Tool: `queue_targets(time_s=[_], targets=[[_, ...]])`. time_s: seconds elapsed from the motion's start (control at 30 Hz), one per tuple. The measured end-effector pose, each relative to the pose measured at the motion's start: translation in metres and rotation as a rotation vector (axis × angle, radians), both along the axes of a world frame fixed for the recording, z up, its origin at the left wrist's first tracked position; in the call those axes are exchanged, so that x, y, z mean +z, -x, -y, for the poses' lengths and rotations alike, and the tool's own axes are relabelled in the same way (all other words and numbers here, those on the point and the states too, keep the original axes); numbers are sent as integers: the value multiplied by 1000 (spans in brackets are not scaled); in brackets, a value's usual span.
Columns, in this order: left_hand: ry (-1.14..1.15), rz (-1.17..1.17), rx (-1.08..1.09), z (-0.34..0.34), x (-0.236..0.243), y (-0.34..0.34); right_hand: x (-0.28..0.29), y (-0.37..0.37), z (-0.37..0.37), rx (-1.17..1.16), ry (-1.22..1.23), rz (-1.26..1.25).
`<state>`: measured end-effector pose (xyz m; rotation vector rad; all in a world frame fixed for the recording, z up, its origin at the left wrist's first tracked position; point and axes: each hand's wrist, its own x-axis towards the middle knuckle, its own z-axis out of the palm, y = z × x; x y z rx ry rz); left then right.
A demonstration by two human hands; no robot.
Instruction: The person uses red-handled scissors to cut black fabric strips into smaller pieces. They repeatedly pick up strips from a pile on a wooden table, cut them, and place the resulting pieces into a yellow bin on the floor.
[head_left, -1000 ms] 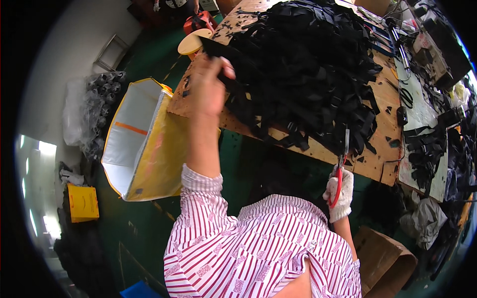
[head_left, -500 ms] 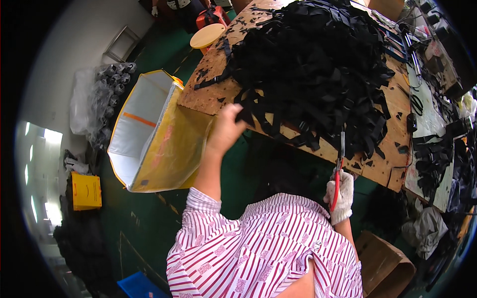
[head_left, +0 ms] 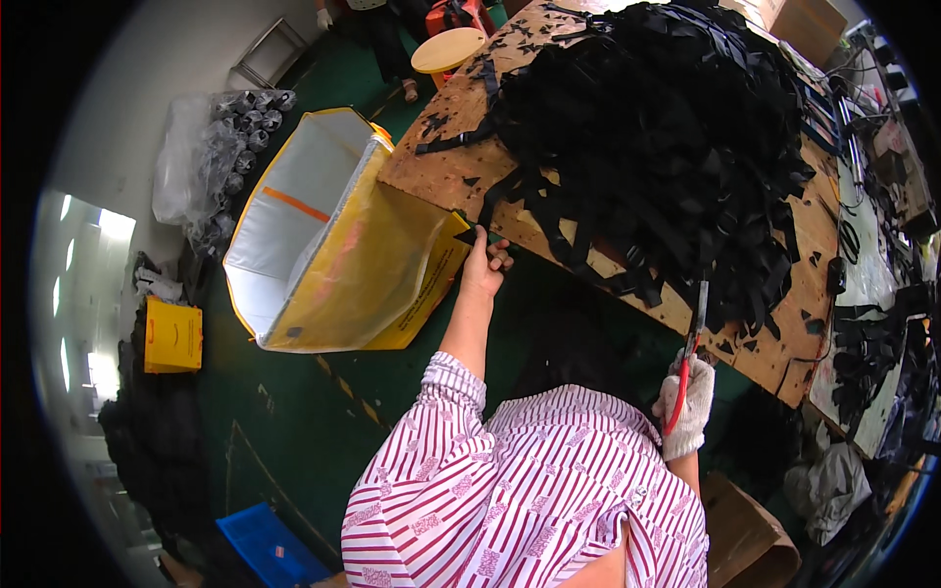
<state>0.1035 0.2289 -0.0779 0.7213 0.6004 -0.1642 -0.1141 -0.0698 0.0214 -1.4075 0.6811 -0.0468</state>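
Clockwise from the striped shirt (head_left: 461, 470), a cardboard box (head_left: 750, 539) stands close by at 4 o'clock. At 2, the gloved right hand (head_left: 694, 404) has its grip wrapped around the red-handled scissors (head_left: 694, 341), blades pointing to 12. At 11, the bare left hand (head_left: 483, 267) has its grip half curled, a black strap (head_left: 487, 204) at the thumb tip; whether it is pinched I cannot tell. A yellow bag (head_left: 338, 279) crowds that hand, just beside the near left corner of the worktop (head_left: 441, 176). Beyond, from 12 to 1, a heap of black straps (head_left: 647, 157) covers much of the worktop, some overhanging its near edge. Farther, near 11, are a round stool (head_left: 448, 49) and a person's legs (head_left: 390, 49).
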Motion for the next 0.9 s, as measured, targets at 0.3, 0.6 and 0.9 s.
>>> queue_targets(time_s=[0.3,0.6,0.9], targets=[[-764,230,312,-1,23,8,4,-4,3,22,3,-74],[-1039,884,39,69,133,41,38,-39,-5,266,-52,57],[-1142,1291,-453,107,141,74,69,-77,-3,339,36,-35]])
